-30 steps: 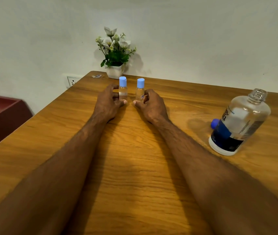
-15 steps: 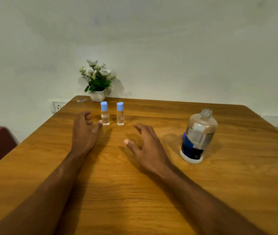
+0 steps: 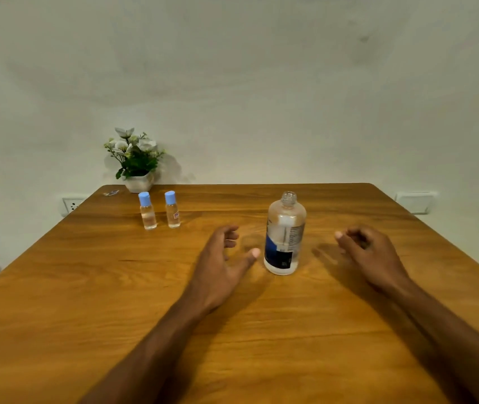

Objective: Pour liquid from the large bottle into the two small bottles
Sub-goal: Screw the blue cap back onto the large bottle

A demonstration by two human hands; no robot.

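Since both hands left the small bottles (image 3: pixel 160 211) | left hand (image 3: pixel 220 266), right hand (image 3: pixel 369 255) flank large bottle (image 3: pixel 285 234) | fingers loosely spread, empty

A large bottle (image 3: pixel 284 237) is seen upright and uncapped on the table (image 3: pixel 86 301), flanked by the left hand (image 3: pixel 220 266) and right hand (image 3: pixel 369 255), neither touching it, fingers loosely curled. Two small bottles (image 3: pixel 160 210), blue-capped, are stood side by side near a flower pot (image 3: pixel 137 182).

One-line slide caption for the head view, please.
Open left hand and right hand flank the uncapped large bottle; two capped small bottles wait near the flower pot.
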